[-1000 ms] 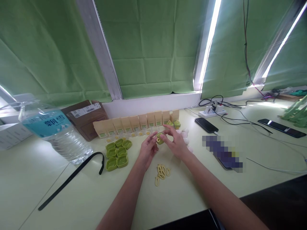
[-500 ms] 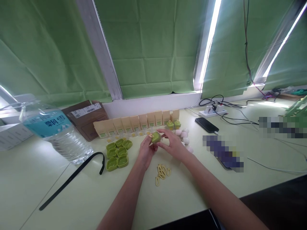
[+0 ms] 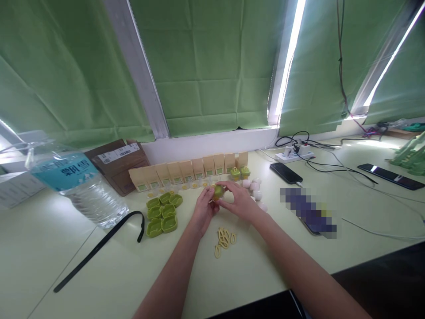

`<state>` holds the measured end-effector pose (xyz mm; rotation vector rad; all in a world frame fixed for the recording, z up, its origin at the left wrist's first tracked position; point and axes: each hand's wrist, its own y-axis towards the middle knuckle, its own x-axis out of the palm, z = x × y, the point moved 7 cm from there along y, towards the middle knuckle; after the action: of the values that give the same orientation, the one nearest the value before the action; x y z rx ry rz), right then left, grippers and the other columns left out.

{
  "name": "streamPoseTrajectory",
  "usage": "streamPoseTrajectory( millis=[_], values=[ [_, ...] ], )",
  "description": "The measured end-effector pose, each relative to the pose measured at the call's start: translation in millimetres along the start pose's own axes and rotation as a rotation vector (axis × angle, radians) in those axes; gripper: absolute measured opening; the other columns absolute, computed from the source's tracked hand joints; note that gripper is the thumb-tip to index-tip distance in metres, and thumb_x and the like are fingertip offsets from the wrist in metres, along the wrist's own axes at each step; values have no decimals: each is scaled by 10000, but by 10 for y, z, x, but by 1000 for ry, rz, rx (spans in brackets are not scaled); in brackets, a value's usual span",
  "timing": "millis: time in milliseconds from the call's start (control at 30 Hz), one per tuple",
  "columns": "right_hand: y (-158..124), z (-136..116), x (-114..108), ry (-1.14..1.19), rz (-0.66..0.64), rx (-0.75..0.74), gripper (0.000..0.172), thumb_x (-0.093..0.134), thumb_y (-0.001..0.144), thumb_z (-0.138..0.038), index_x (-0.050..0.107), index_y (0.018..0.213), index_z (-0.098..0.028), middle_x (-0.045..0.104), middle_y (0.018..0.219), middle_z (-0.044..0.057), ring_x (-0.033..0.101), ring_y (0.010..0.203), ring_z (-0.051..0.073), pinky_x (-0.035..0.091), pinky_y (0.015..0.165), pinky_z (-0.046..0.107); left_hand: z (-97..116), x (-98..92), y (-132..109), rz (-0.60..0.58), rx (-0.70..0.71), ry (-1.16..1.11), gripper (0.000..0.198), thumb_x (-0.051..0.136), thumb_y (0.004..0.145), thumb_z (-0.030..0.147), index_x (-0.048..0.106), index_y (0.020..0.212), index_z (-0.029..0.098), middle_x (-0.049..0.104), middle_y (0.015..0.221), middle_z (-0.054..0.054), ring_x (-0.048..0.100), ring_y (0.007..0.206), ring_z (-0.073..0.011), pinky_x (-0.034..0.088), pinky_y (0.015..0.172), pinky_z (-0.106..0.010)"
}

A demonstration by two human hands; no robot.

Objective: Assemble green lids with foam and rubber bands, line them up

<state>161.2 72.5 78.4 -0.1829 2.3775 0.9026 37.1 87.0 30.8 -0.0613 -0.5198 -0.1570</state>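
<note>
My left hand [image 3: 203,208] and my right hand [image 3: 239,200] meet above the table, and both pinch a small green case [image 3: 218,192] with a yellow loop on it. Below them lies a little heap of yellow loops [image 3: 225,239]. To the left several open green case halves [image 3: 162,213] are laid out in rows. Behind my hands stands a row of tan paper boxes [image 3: 187,172], with two assembled green cases [image 3: 239,173] at its right end. A few pale pink rounded pieces [image 3: 255,189] lie just right of my right hand.
A large water bottle [image 3: 71,183] lies at the left beside a brown parcel [image 3: 119,163] and a black strap [image 3: 99,244]. A phone [image 3: 285,173], a power strip [image 3: 294,155] with cables and another phone [image 3: 390,177] are at the right. The table's front edge [image 3: 365,259] is near.
The green case has been turned between my fingers and pulled slightly closer; my hands have closed more tightly round it. Nothing else on the table moved.
</note>
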Motion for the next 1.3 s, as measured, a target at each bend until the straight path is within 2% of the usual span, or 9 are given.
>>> streamPoseTrajectory(
  millis=[267,433,567,667,800,967,1133,1300],
  values=[
    [7,96,-5,-47,26,44,399,685,825,-342,550,1190,-250,642,1161,56,604,1010,219,505,878,381,-84,-6,68,-13,59,280,518,704,755,575,605,1085,188,483,615,52,419,469,-65,300,447,-201],
    [8,258,-131,-73,101,119,450,671,826,-374,536,1237,-254,624,1215,77,613,1020,236,518,877,404,-108,-66,80,18,40,222,518,626,811,566,540,1186,219,566,657,27,477,472,-85,359,479,-213],
    [-7,480,-298,-134,159,214,502,676,809,-401,521,1260,-245,641,1155,85,632,940,238,526,841,420,-126,-93,87,29,3,187,388,620,826,474,545,1102,211,561,609,29,478,466,-86,362,494,-206],
    [23,545,-294,-246,89,244,485,670,808,-376,527,1253,-249,627,1167,91,622,979,253,505,848,419,-146,-87,99,7,-14,184,325,631,816,446,578,1005,186,545,590,27,468,465,-79,349,493,-203],
    [168,461,-102,-442,-98,174,368,682,800,-362,593,1139,-250,650,1081,88,591,1026,285,465,834,399,-162,-85,106,-15,-19,185,290,648,805,427,596,945,179,529,572,28,458,456,-78,340,490,-206],
    [423,486,97,-607,-300,95,355,691,811,-359,599,1118,-207,672,1012,115,573,996,308,444,804,380,-165,-83,112,-25,-26,193,241,631,815,389,592,922,177,527,570,29,453,456,-77,331,479,-201],
    [615,603,60,-686,-323,15,363,733,792,-347,621,1098,-188,660,1040,120,524,1096,307,429,904,390,-162,-75,127,-31,-29,206,243,639,801,374,602,934,175,533,574,28,460,461,-75,333,481,-195],
    [720,707,61,-763,-289,-4,360,713,809,-241,635,1159,-207,596,1228,131,444,1218,309,403,994,440,-159,-77,133,-27,-32,209,229,640,796,347,601,940,173,541,575,26,461,459,-75,333,479,-196]
  ],
)
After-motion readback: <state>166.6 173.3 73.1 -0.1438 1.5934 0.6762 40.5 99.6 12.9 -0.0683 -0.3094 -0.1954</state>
